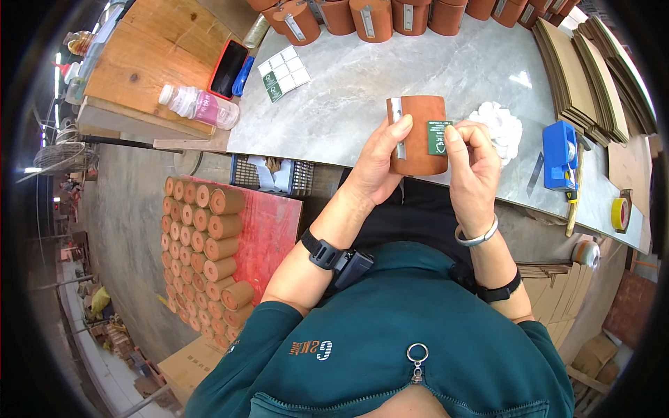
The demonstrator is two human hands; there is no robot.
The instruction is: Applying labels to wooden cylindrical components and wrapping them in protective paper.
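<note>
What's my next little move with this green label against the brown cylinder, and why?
Probably press the green label flat with your right hand: it is at the label's right edge, and your left hand steadies the brown cylinder, thumb on its metal strip. Whether the label is fully stuck down, I can't tell.

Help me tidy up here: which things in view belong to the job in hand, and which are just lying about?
Seem to belong to the job:
brown pot, held in the left hand
green label, at the right hand
label sheet
similar pots at the back

Apparently just lying about:
bottle
red-edged phone
blue tape dispenser
yellow tape roll
</note>
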